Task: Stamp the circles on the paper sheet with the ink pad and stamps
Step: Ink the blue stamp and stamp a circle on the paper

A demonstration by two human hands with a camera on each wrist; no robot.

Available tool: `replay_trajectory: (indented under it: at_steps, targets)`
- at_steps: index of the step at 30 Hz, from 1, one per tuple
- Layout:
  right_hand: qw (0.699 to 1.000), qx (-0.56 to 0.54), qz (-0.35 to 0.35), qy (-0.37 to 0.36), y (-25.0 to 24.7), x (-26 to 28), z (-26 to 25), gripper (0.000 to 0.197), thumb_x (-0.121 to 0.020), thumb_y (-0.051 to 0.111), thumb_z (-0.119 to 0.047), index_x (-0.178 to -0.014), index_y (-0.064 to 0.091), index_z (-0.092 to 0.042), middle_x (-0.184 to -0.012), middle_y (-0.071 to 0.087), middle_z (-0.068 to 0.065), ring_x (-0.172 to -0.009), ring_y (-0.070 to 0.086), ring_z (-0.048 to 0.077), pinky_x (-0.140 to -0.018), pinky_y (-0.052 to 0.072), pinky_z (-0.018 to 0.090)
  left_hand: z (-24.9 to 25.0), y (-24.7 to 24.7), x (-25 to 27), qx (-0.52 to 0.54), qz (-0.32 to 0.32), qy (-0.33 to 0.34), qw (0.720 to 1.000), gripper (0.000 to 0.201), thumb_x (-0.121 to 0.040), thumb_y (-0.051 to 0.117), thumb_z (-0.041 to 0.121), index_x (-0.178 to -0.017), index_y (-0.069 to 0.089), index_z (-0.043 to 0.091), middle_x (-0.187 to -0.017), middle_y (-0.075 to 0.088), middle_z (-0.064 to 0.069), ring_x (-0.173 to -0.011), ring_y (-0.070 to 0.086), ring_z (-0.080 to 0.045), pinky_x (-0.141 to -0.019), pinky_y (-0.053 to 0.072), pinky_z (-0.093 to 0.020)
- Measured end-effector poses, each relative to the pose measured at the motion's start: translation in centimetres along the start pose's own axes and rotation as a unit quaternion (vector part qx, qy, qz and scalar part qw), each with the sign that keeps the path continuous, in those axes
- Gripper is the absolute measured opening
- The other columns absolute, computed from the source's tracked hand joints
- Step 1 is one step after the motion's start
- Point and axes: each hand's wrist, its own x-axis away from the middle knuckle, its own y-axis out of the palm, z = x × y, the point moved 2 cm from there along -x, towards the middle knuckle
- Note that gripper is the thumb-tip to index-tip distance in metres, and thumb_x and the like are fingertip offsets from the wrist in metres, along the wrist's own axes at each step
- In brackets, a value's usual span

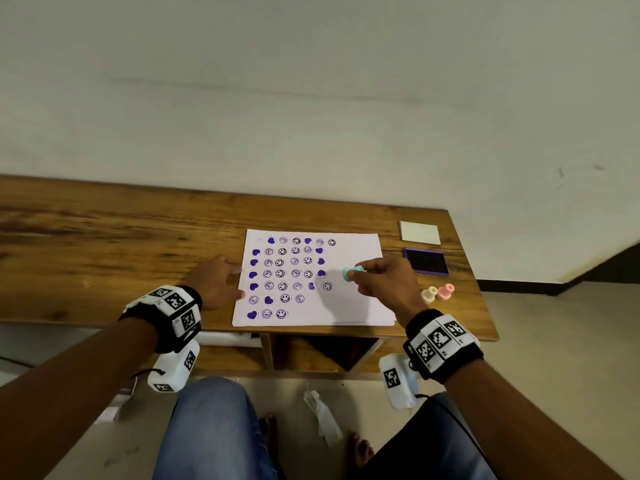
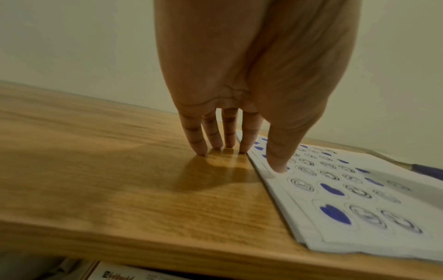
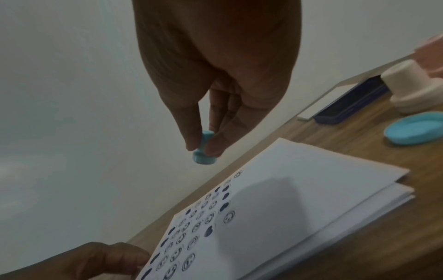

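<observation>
Blue stamp held above a partly stamped sheet.

On the brown wooden tabletop (image 1: 104,220), the left hand (image 1: 213,285) rests with straight fingers, thumb (image 2: 279,161) on the white paper sheet of printed circles (image 1: 353,306). The right hand (image 1: 384,282) has its grip pinched on the small light-blue plastic stamp (image 1: 350,273) above the sheet. Farther right lie the purple rectangular ink pad (image 1: 426,261), then cream (image 1: 429,294) and pink (image 1: 445,291) stamps.

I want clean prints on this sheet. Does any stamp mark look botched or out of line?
Yes. One heart print in the fifth row looks smudged and patchy beside the solid hearts. The smiley right of it sits apart from the grid. The rest of the sheet looks tidy.
</observation>
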Motion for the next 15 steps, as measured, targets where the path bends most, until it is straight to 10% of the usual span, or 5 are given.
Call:
replay_trajectory:
  at_steps: [9, 15]
  targets:
    - [0.998, 0.024, 0.030, -0.055, -5.3, -0.4, -1.5, 0.023, -0.074, 0.088, -0.026, -0.089, 0.080, -0.011, -0.080, 0.078, 0.004, -0.068, 0.073, 0.015, -0.068, 0.063, 0.029, 2.5, -1.2, 0.9, 0.014, 0.058, 0.039, 0.997, 0.042, -0.086, 0.066, 0.030, -0.125, 0.061, 0.017, -0.127, 0.058, -0.004, -0.110, 0.057, -0.022, -0.090, 0.045, -0.032]
    - [0.983, 0.163, 0.032, -0.084, -9.6, -0.9, -0.5, 0.019, -0.071, 0.087, -0.032, -0.079, 0.079, -0.017, -0.070, 0.075, -0.001, -0.069, 0.073, 0.017, -0.073, 0.063, 0.044, 10.8, 0.4, 1.1, 0.094, 0.052, 0.114, 0.988, 0.031, -0.086, 0.065, 0.033, -0.116, 0.063, 0.027, -0.114, 0.061, 0.008, -0.092, 0.059, -0.009, -0.075, 0.043, -0.023]
